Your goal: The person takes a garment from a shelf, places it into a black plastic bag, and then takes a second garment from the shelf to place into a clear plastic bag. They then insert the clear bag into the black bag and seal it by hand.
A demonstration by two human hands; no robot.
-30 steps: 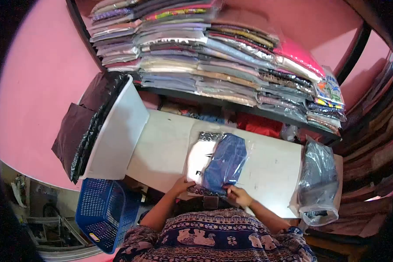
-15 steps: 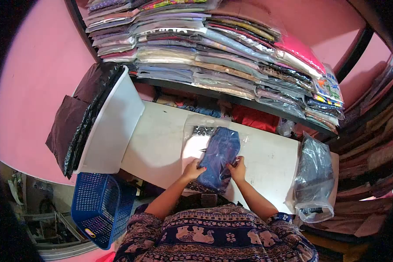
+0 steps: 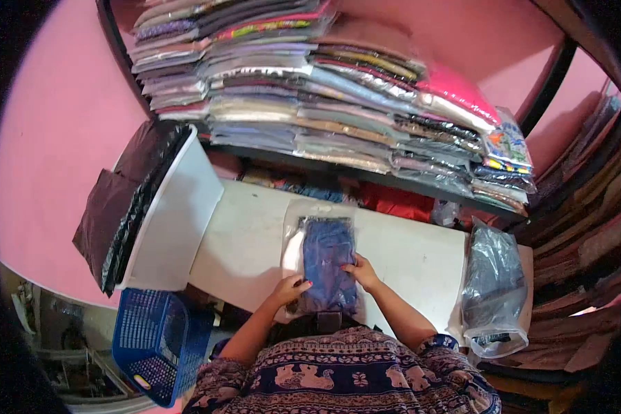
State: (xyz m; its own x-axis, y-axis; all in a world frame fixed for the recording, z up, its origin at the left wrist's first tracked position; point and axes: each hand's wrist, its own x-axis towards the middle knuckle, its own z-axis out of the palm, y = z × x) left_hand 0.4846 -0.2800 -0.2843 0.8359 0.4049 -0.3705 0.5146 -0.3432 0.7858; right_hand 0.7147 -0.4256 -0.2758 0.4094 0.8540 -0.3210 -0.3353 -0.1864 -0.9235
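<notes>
Left hand (image 3: 291,288) and right hand (image 3: 361,270): fingers gripping opposite sides of a blue folded garment (image 3: 329,259) in clear plastic, lying on the white desk (image 3: 407,259).

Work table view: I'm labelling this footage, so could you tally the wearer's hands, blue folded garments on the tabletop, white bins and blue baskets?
Hands: 2 (left hand, right hand)
Blue folded garment: 1
White bin: 1
Blue basket: 1
Total: 5
</notes>
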